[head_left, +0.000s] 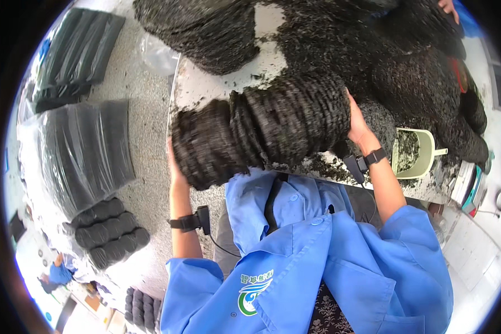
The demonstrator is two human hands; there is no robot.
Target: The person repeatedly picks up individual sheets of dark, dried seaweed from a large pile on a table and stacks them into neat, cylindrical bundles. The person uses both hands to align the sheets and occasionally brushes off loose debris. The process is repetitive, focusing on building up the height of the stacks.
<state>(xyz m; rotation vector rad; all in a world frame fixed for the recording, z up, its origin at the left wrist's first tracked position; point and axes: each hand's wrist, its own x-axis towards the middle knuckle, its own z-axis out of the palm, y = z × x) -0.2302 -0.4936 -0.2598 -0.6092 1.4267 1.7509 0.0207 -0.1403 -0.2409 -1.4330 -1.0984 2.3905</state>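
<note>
Between my two hands is a long stack of round, dark seaweed sheets [286,125], lying on its side and slightly blurred. My left hand [175,167] presses on its left end; most of those fingers are hidden behind the stack. At the right end, my right hand [357,119] lies against the outer sheet with its fingers pointing up. A dark gap splits the stack left of its middle. Below it show the near edge of the white table [211,83] and my blue jacket.
More dark seaweed stacks [200,33] and loose heaps [323,44] cover the table. A pale green scoop [426,156] holding flakes lies at right. Plastic-wrapped seaweed bundles [78,156] stand on the speckled floor [150,139] at left. Another person's hand [448,8] shows at the upper right.
</note>
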